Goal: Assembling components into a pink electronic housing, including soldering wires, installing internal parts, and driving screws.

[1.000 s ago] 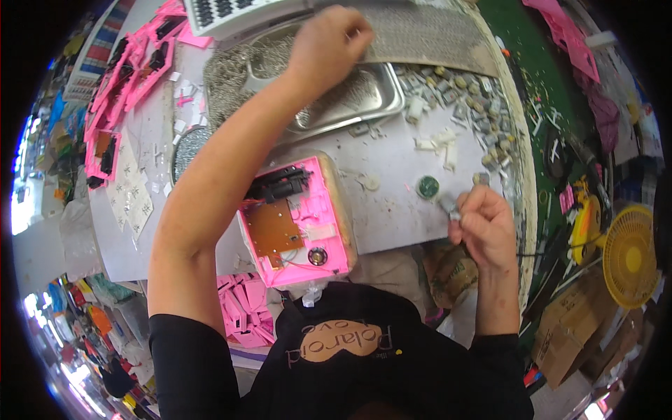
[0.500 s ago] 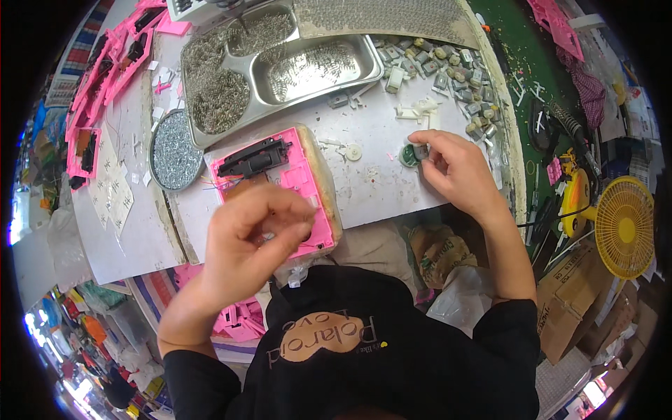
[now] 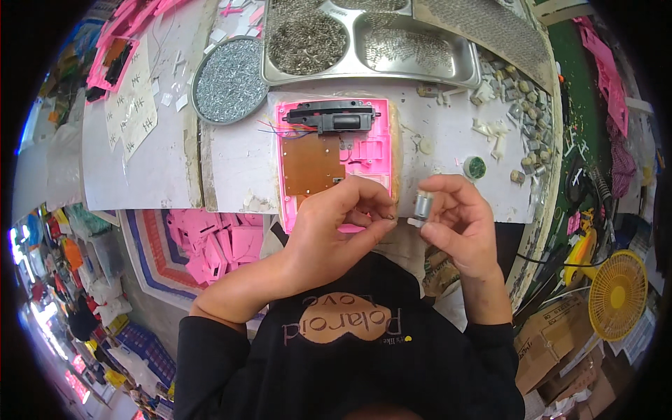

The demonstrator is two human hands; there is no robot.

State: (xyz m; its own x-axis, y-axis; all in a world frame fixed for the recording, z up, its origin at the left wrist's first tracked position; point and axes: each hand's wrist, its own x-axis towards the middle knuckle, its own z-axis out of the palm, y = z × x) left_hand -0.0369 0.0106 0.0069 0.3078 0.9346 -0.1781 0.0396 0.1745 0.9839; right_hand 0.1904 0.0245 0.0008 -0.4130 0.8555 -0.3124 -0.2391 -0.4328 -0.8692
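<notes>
Bench: I see a pale worktable (image 3: 140, 175) spread before me, with a divided steel tray (image 3: 364, 42) of small metal parts along its far edge.
Round dish: a dish (image 3: 229, 80) heaped with screws sits left of the tray.
Pink casing: an open pink plastic shell (image 3: 336, 157) lies at the near edge, a brown circuit board (image 3: 311, 164) inside and a black part (image 3: 332, 115) across its top.
Left hand: my left hand (image 3: 336, 231) hovers over the shell's near corner, fingertips pinched together; whatever they hold is too small to make out.
Right hand: my right hand (image 3: 458, 224) grips a small silver motor (image 3: 423, 205) between thumb and fingers, just right of the shell.
Green disc: a green disc (image 3: 474, 166) rests on the table just beyond that hand.
</notes>
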